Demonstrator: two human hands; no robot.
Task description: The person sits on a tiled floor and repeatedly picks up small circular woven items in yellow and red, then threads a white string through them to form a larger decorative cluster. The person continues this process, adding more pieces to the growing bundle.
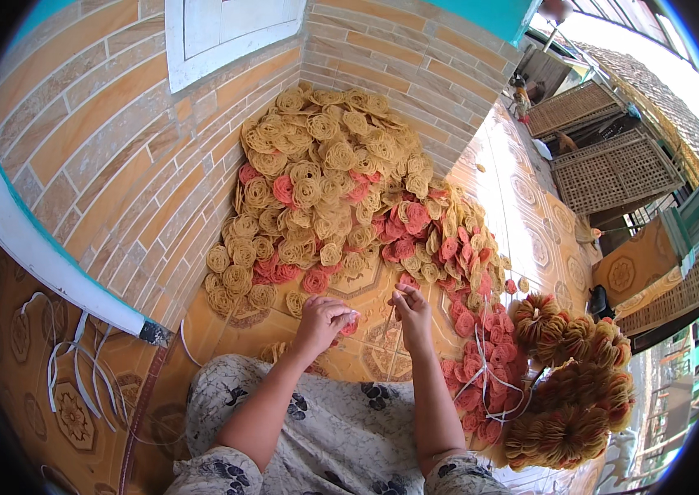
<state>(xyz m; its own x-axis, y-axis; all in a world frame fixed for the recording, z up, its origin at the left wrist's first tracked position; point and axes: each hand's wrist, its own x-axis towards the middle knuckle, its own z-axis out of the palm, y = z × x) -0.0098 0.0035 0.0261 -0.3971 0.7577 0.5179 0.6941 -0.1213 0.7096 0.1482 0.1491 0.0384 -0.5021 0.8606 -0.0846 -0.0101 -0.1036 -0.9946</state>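
Note:
In the middle, just beyond my lap, my left hand [324,325] is closed with its fingertips pinched together. What it pinches, if anything, is too small to make out. A pink coiled disc [350,327] shows right by those fingertips. Across a small gap, my right hand [413,313] is closed too, thumb against fingers, and a thin strand [386,322] seems to hang from the pinch. Beyond both hands spreads a large heap of tan coiled discs [322,126], with pink discs [406,218] mixed in toward its right side.
On my right lie strung bundles of tan and reddish discs [568,437] and a pile of pink discs [502,346] crossed by white ties [485,371]. White strips [77,363] lie on the tiled floor at left. A brick-patterned wall [118,124] backs the heap. Woven cages [613,169] stand far right.

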